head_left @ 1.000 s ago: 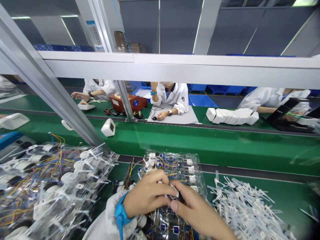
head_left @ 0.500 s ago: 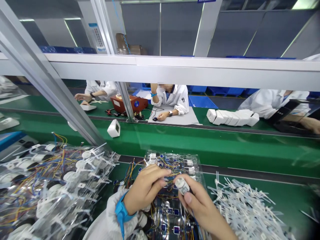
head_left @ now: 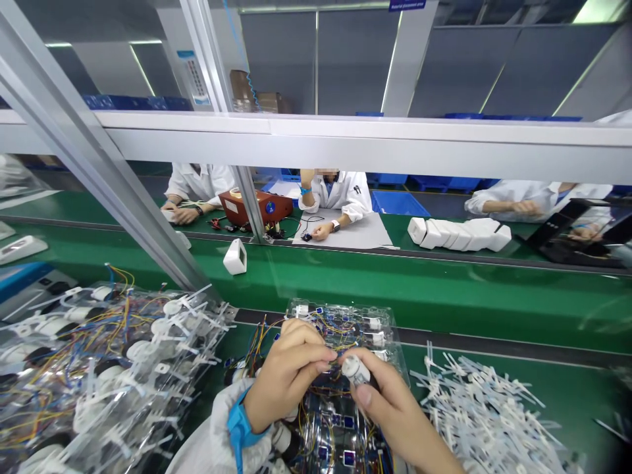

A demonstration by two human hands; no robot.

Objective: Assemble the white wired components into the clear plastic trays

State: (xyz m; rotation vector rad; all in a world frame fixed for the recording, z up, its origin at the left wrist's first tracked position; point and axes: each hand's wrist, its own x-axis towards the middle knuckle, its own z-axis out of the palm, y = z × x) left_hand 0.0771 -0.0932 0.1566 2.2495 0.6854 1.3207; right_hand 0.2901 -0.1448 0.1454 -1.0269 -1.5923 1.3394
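Between the thumb and fingers of my right hand (head_left: pixel 385 395) is a small white cylindrical part (head_left: pixel 354 370) with a dark section near the palm. My left hand (head_left: pixel 296 368), with a blue strap at its wrist, is closed in a pinch just left of that part; whatever its fingertips hold is too small to make out. Both hands are over a clear plastic tray (head_left: pixel 390 322) bearing small blue-screened modules and coloured wires. The fingertips of the two hands nearly meet.
White cable ties (head_left: pixel 488 408) are heaped at right. Wired white parts (head_left: pixel 133 349) fill the left. A white device (head_left: pixel 236 257) stands on the green conveyor (head_left: pixel 345 270). A metal post (head_left: pixel 123 171) slants across the left. Several people sit opposite.
My left hand's fingers have closed and come nearer my right hand. The white part has tilted slightly. The white device on the conveyor has moved right. People opposite have shifted their hands.
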